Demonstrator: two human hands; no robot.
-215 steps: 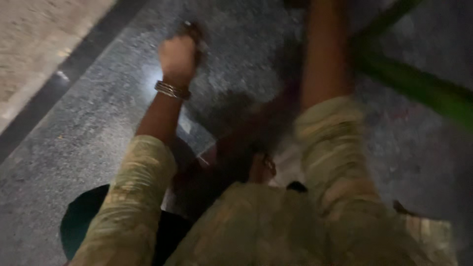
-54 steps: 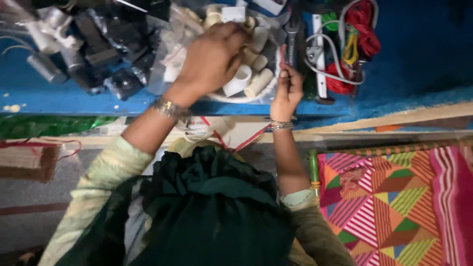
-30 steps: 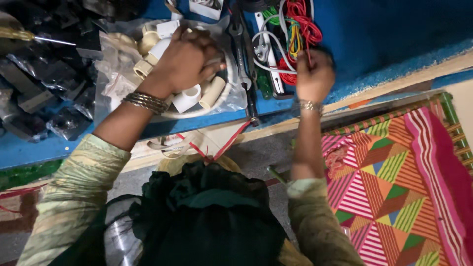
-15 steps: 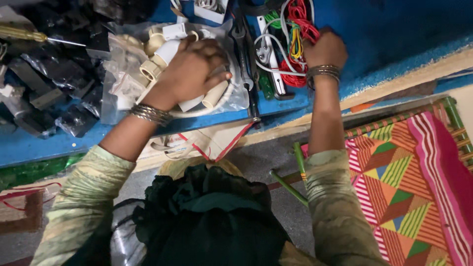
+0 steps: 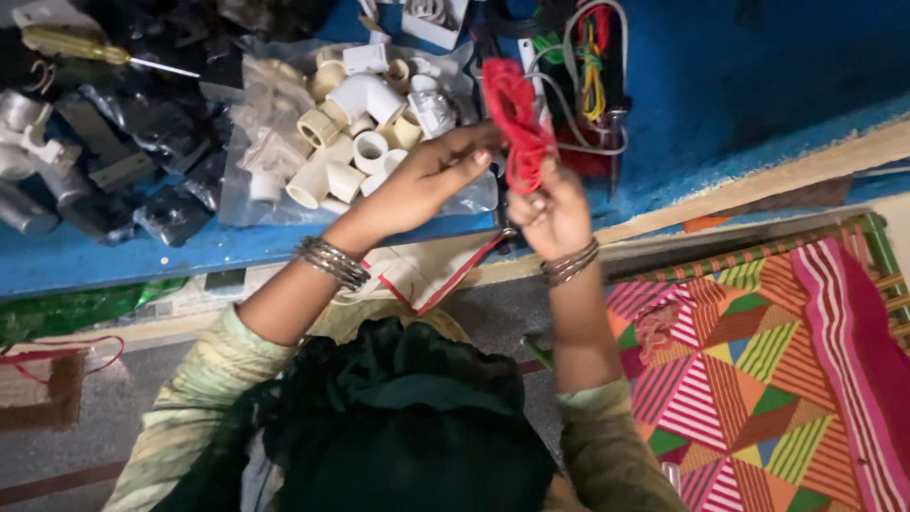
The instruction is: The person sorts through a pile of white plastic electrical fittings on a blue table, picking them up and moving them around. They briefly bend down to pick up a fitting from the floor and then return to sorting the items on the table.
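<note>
My right hand is closed around a bundle of red wire, lifted above the edge of the blue surface. My left hand reaches across with its fingertips touching the same red bundle. Both wrists carry metal bangles. Just behind my left hand lies a clear plastic bag of white pipe fittings.
Black parts in plastic bags and a yellow-handled screwdriver lie at the left. More coiled wires and tools sit behind the red bundle. A bright striped mat covers the lower right. Dark cloth on my lap fills the bottom centre.
My right hand has lifted the red wire bundle off the pile. My left hand left the pipe fittings and moved right to touch the bundle.
</note>
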